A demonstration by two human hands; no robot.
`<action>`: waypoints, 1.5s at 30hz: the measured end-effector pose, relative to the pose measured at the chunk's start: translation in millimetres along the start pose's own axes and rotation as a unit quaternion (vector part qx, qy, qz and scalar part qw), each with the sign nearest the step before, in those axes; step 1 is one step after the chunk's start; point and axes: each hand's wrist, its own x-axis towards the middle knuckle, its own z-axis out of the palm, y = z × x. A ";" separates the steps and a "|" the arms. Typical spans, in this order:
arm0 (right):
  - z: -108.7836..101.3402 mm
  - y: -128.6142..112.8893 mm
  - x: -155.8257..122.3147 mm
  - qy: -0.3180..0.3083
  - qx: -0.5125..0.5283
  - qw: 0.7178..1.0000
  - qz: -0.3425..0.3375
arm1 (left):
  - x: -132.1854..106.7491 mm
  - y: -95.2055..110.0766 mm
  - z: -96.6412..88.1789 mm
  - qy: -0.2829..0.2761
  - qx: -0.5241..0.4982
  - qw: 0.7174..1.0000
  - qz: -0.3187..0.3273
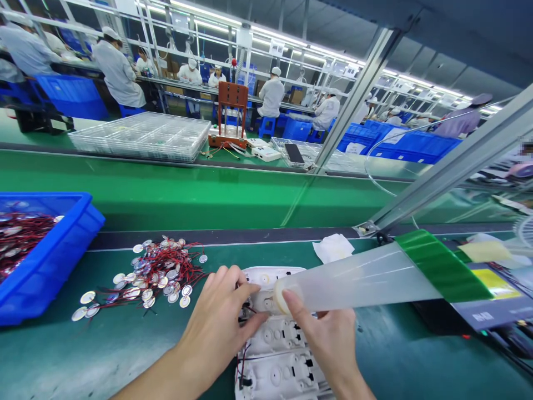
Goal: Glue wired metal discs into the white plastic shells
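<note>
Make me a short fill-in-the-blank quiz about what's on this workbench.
1. The bin at the left edge is coloured ____.
2. The loose discs beside it have ____ wires.
3. Both hands, left hand and right hand, rest on a ____ plastic housing.
4. The tape strip reaching the right hand has a ____ band further along.

Missing words: blue; red; white; green
</note>
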 end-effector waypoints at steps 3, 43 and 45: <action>0.3 -0.3 -0.2 -0.006 0.002 1.000 -0.001 | 0.3 -0.3 0.1 0.000 0.004 1.000 0.004; -3.8 0.7 5.0 -0.019 -0.051 0.999 0.002 | -1.0 0.3 1.8 -0.006 0.034 0.999 0.018; -2.2 1.0 4.5 -0.020 -0.042 0.999 -0.006 | -1.5 0.0 1.9 -0.007 0.030 0.999 0.016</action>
